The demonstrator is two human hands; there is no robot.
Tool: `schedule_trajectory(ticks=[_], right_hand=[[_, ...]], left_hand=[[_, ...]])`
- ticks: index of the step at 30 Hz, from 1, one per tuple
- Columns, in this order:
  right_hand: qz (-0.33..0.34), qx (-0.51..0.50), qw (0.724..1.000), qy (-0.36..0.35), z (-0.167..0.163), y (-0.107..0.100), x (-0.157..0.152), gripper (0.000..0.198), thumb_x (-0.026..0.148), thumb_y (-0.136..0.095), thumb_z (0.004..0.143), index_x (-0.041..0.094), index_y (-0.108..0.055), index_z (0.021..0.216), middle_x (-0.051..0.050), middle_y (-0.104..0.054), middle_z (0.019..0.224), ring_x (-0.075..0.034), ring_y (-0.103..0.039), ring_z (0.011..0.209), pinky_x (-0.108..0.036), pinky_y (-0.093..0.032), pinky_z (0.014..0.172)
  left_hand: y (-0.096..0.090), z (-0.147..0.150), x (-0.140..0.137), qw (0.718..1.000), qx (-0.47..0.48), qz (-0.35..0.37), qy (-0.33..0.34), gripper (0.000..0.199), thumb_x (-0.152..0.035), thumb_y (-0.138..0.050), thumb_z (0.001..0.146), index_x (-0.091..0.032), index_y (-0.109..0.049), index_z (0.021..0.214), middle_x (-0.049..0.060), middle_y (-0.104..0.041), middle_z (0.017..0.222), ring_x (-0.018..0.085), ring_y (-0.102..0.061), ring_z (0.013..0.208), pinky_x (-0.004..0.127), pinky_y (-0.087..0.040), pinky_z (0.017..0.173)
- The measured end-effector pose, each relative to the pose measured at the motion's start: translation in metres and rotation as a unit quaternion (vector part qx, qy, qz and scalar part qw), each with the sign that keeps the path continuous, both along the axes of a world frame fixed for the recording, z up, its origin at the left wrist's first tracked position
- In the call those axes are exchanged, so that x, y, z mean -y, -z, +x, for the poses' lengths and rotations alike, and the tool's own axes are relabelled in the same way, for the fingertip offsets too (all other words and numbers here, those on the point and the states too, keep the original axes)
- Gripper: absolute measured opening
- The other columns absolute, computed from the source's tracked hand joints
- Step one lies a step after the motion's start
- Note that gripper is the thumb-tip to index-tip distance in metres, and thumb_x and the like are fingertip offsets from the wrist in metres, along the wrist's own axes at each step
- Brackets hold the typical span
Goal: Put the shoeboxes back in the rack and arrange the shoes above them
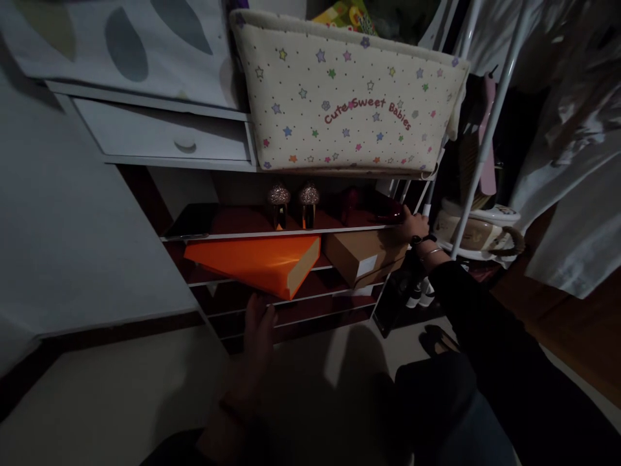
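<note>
My right hand reaches to the right end of the top open shelf, its fingers curled at the end of a glossy dark red shoe. The fingertips are partly hidden there. Beside that shoe stands another dark red shoe, dim in the shadow. Lower down, my left hand hangs in front of the rack with its fingers apart and nothing in them. Just above it, an orange box juts out at a slant from the shelf below.
A pair of glittery heeled shoes stands mid-shelf, left of the red ones. A brown cardboard box sits beside the orange one. Above is a star-print fabric bin; a white pole and hanging clothes are at right.
</note>
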State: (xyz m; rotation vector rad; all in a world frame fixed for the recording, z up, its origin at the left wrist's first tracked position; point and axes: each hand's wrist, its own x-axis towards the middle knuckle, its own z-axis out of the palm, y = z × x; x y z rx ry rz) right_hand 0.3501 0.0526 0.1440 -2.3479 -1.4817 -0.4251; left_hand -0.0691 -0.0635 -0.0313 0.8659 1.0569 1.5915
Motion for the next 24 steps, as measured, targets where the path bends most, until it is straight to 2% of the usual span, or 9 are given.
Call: schedule_trajectory(ticks=[3, 6, 8, 10, 12, 14, 18, 21, 24], right_hand=[[0.018, -0.001, 1.000, 0.011, -0.017, -0.011, 0.009, 0.080, 0.031, -0.062, 0.093, 0.019, -0.032, 0.167, -0.027, -0.054, 0.136, -0.042, -0.051, 0.126, -0.054, -0.047, 0.100], [0.087, 0.048, 0.988, -0.120, -0.044, -0.020, 0.011, 0.071, 0.022, -0.057, 0.094, 0.013, -0.041, 0.162, -0.026, -0.053, 0.135, -0.039, -0.051, 0.122, -0.051, -0.047, 0.101], [0.124, 0.088, 0.962, -0.226, -0.066, -0.026, 0.008, 0.067, 0.020, -0.057, 0.094, 0.018, -0.045, 0.160, -0.022, -0.051, 0.138, -0.037, -0.049, 0.122, -0.050, -0.045, 0.105], [0.141, 0.110, 0.944, -0.278, -0.086, -0.032, 0.003, 0.066, 0.021, -0.057, 0.095, 0.022, -0.045, 0.160, -0.020, -0.048, 0.144, -0.037, -0.046, 0.126, -0.051, -0.044, 0.107], [0.142, 0.092, 0.948, -0.270, -0.103, -0.036, -0.006, 0.060, 0.027, -0.057, 0.098, 0.018, -0.048, 0.157, -0.021, -0.047, 0.147, -0.038, -0.045, 0.129, -0.053, -0.044, 0.108], [0.128, 0.039, 0.966, -0.222, -0.115, -0.040, -0.016, 0.056, 0.036, -0.058, 0.100, 0.010, -0.051, 0.150, -0.025, -0.049, 0.144, -0.040, -0.047, 0.130, -0.053, -0.046, 0.106], [0.073, -0.034, 0.980, -0.183, -0.129, -0.041, -0.032, 0.063, 0.046, -0.066, 0.098, 0.009, -0.050, 0.146, -0.024, -0.058, 0.134, -0.038, -0.058, 0.123, -0.047, -0.052, 0.100], [0.055, -0.015, 0.980, -0.189, -0.136, -0.041, -0.036, 0.067, 0.040, -0.070, 0.095, 0.012, -0.046, 0.150, -0.022, -0.061, 0.131, -0.035, -0.062, 0.116, -0.044, -0.053, 0.095], [0.057, 0.075, 0.975, -0.200, -0.140, -0.042, -0.030, 0.060, 0.027, -0.065, 0.097, 0.019, -0.047, 0.153, -0.020, -0.059, 0.136, -0.035, -0.058, 0.121, -0.047, -0.050, 0.098]], left_hand=[[0.000, 0.004, -0.002, 1.000, 0.021, -0.012, -0.007, 0.069, -0.042, -0.073, 0.084, -0.031, -0.048, 0.147, 0.012, -0.052, 0.155, 0.029, -0.046, 0.150, 0.050, -0.042, 0.121], [0.000, 0.005, -0.004, 0.999, 0.035, -0.031, -0.006, 0.069, -0.041, -0.073, 0.083, -0.030, -0.047, 0.146, 0.012, -0.052, 0.155, 0.029, -0.044, 0.150, 0.051, -0.038, 0.123], [-0.001, 0.004, -0.005, 0.999, 0.031, -0.035, -0.002, 0.069, -0.040, -0.074, 0.083, -0.030, -0.047, 0.146, 0.011, -0.052, 0.154, 0.029, -0.044, 0.151, 0.052, -0.039, 0.123], [-0.001, 0.003, -0.005, 0.999, 0.027, -0.036, -0.008, 0.067, -0.040, -0.074, 0.083, -0.030, -0.049, 0.145, 0.012, -0.052, 0.154, 0.030, -0.044, 0.150, 0.052, -0.041, 0.122], [-0.002, 0.001, -0.004, 0.999, 0.025, -0.035, -0.014, 0.065, -0.040, -0.074, 0.083, -0.030, -0.051, 0.143, 0.013, -0.052, 0.153, 0.031, -0.045, 0.149, 0.051, -0.045, 0.119], [-0.003, -0.001, -0.002, 0.999, 0.019, -0.029, -0.014, 0.065, -0.039, -0.075, 0.083, -0.029, -0.052, 0.143, 0.013, -0.053, 0.152, 0.032, -0.046, 0.149, 0.050, -0.048, 0.117], [-0.003, -0.004, 0.000, 1.000, 0.012, -0.016, -0.008, 0.066, -0.034, -0.076, 0.083, -0.028, -0.051, 0.144, 0.013, -0.051, 0.153, 0.031, -0.046, 0.149, 0.047, -0.049, 0.116], [-0.003, -0.005, -0.003, 1.000, 0.023, -0.018, -0.005, 0.066, -0.032, -0.076, 0.083, -0.028, -0.051, 0.145, 0.013, -0.049, 0.155, 0.032, -0.047, 0.148, 0.046, -0.050, 0.116], [-0.002, -0.005, -0.008, 0.999, 0.036, -0.033, -0.010, 0.063, -0.031, -0.077, 0.084, -0.028, -0.054, 0.143, 0.014, -0.049, 0.156, 0.033, -0.048, 0.147, 0.048, -0.051, 0.115]])
